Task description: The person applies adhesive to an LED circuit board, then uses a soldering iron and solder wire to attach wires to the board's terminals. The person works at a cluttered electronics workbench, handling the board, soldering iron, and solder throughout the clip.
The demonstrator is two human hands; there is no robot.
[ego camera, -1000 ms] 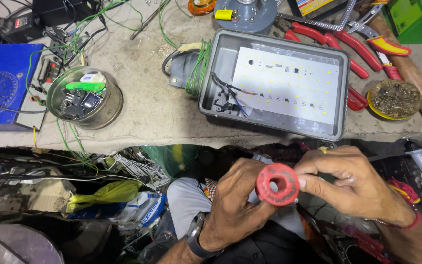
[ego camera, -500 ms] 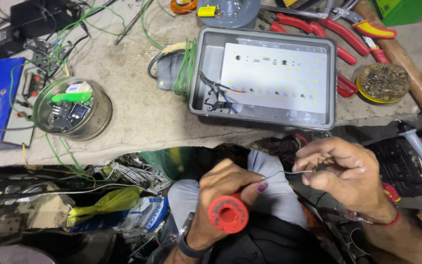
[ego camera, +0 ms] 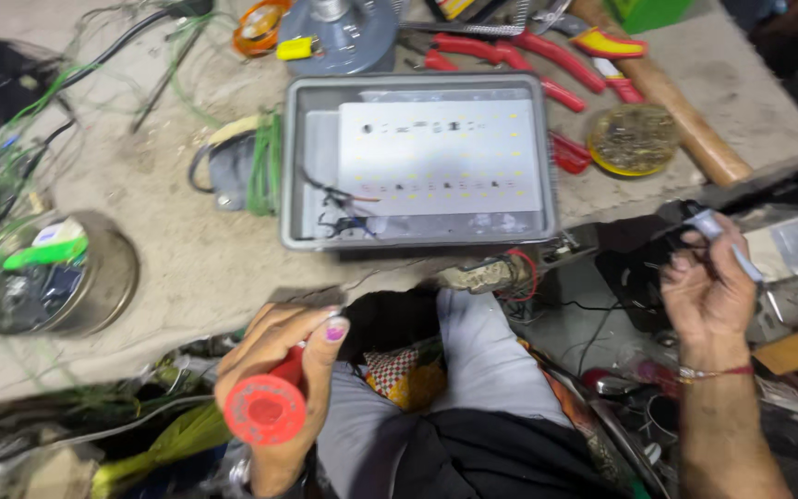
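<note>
My left hand (ego camera: pixel 281 362) is closed around a red spool (ego camera: pixel 264 409), held low over my lap below the bench edge. Off to the right, beside the bench, my right hand (ego camera: pixel 708 294) grips a slim grey tool handle (ego camera: pixel 730 245); its tip is hidden. Between the hands and further back, a grey lamp housing (ego camera: pixel 299 166) lies open on the bench with a white LED board (ego camera: pixel 441 157) inside and thin wires at the board's left edge.
A round tin (ego camera: pixel 103 286) of small parts sits at the left. Red-handled pliers (ego camera: pixel 533 51), a wooden handle (ego camera: pixel 671 106) and a yellow-rimmed dish of scraps (ego camera: pixel 634 139) lie at the back right. Green wires (ego camera: pixel 270 157) trail beside the housing. Clutter and cables fill the area beside my right hand.
My hands have drawn apart. The left one carried the red spool down and left. The right one swung out to the right and now grips the grey tool handle.
</note>
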